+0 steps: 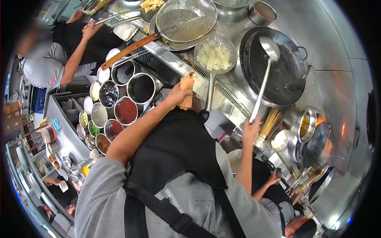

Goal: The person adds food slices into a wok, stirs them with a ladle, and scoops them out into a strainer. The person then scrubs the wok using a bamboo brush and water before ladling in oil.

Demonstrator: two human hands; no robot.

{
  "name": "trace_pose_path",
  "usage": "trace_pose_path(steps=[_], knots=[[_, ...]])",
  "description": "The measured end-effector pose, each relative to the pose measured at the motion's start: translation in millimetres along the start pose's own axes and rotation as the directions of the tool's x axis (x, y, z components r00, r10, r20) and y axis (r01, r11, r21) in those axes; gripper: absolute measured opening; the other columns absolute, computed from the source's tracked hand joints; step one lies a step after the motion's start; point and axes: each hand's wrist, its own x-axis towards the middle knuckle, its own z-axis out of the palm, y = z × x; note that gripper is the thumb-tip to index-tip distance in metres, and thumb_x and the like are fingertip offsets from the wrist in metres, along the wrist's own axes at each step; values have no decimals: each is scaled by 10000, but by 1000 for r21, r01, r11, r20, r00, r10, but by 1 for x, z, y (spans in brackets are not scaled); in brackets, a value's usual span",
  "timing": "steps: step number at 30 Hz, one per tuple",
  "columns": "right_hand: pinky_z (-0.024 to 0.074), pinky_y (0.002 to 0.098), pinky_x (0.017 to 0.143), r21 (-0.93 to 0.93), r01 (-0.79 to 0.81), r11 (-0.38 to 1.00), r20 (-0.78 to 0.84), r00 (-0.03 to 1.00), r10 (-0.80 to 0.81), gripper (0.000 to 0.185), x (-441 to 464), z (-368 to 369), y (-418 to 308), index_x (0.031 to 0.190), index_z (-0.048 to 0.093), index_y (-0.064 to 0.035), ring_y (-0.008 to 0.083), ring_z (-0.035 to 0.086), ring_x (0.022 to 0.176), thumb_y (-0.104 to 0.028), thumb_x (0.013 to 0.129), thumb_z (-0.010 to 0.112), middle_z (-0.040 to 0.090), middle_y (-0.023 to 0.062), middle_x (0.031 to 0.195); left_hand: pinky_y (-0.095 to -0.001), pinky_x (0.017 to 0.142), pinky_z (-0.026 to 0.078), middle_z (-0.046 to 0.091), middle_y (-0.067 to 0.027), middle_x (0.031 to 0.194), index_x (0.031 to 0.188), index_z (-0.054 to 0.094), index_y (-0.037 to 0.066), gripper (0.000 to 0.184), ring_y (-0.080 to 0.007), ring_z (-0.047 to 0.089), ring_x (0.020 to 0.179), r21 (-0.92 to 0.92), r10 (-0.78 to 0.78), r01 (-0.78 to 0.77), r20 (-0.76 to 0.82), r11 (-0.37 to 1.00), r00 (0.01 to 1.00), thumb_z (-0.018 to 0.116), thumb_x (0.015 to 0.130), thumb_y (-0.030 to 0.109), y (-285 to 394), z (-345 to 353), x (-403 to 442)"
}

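My left hand [177, 96] is closed around a folded orange-brown cloth [187, 84] at the front edge of the stove. My right hand [250, 130] grips the long handle of a steel ladle [263, 88], whose bowl rests over the far side of a dark wok [286, 81]. A few small scraps show on the wok's inner surface. Between my hands and farther back, a perforated strainer [196, 50] holds pale flat slices [214, 55], its handle pointing toward me. Nothing of the strainer's handle is in either hand.
Left of me stand several round sauce containers [126, 111]. A large wire-mesh strainer [186, 20] with a wooden handle lies at the back. Right of the wok are a bamboo brush [270, 123] and metal pots [306, 125]. Co-workers [65, 51] work on both sides; flames glow at right.
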Motion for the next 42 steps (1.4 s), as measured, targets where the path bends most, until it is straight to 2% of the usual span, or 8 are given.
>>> trace_pose_path(steps=[6, 8, 10, 14, 19, 31, 37, 42], knots=[[455, 397, 688, -158, -74, 985, 80, 993, 87, 317, 48, -25, 32, 1129, 571, 7, 276, 557, 720, -162, 873, 650, 590, 137, 808, -309, 791, 520, 625, -60, 1006, 1200, 539, 12, 466, -167, 623, 887, 65, -32, 36, -54, 997, 998, 681, 762, 86, -6, -20, -9], [459, 414, 784, -548, 275, 790, -112, 912, -395, 436, 50, -21, 16, 1238, 561, -10, 325, 568, 861, -191, 862, 689, 619, 158, 883, -309, 789, 518, 627, -65, 1007, 1195, 539, 10, 483, -172, 624, 887, 25, -77, 79, -56, 997, 995, 688, 741, 82, -9, -33, -14], [452, 413, 862, -585, 377, 718, -165, 812, -560, 431, 68, -6, -49, 1235, 612, -42, 350, 555, 990, -189, 843, 717, 639, 159, 962, -315, 823, 516, 628, -73, 1044, 1225, 527, 11, 498, -178, 623, 931, 92, -51, 56, -60, 994, 997, 675, 754, 76, 0, -40, -27], [477, 343, 781, 211, 444, 871, 114, 874, -473, 197, 132, 140, -109, 1007, 721, -26, 243, 628, 886, -158, 862, 702, 655, 124, 901, -319, 864, 515, 631, -83, 1093, 1284, 505, 5, 549, -190, 625, 974, 161, -31, 43, -77, 986, 997, 661, 762, 73, 2, -53, -46], [511, 425, 820, 33, 606, 794, 222, 771, -597, 203, 202, 274, -144, 1011, 724, -49, 350, 637, 919, -150, 840, 681, 669, 150, 1015, -319, 835, 514, 619, -69, 1071, 1287, 509, 46, 571, -177, 610, 940, 250, -36, 89, -209, 964, 977, 677, 743, 86, -5, -66, -61], [542, 479, 791, -248, 696, 674, 379, 710, -593, 252, 236, 315, -152, 968, 685, -45, 371, 651, 939, -239, 808, 692, 685, 162, 1011, -325, 866, 508, 617, -75, 1093, 1312, 496, 52, 589, -188, 619, 974, 208, -27, 80, -245, 975, 969, 680, 753, 79, -17, -85, -68], [531, 445, 690, -75, 617, 783, 310, 761, -570, 216, 214, 306, -149, 914, 679, -33, 354, 673, 788, -210, 791, 700, 693, 165, 874, -324, 912, 488, 632, -83, 1113, 1289, 521, 32, 583, -197, 619, 1005, 221, -27, 75, -214, 972, 976, 707, 742, 110, -13, -77, -58], [505, 358, 635, 451, 421, 787, 330, 741, -585, 173, 157, 300, -138, 883, 691, -26, 280, 637, 651, -147, 762, 716, 645, 136, 722, -317, 927, 481, 646, -82, 1101, 1275, 536, 26, 581, -193, 622, 1007, 224, -9, 55, -201, 973, 979, 725, 737, 138, 0, -68, -53]])
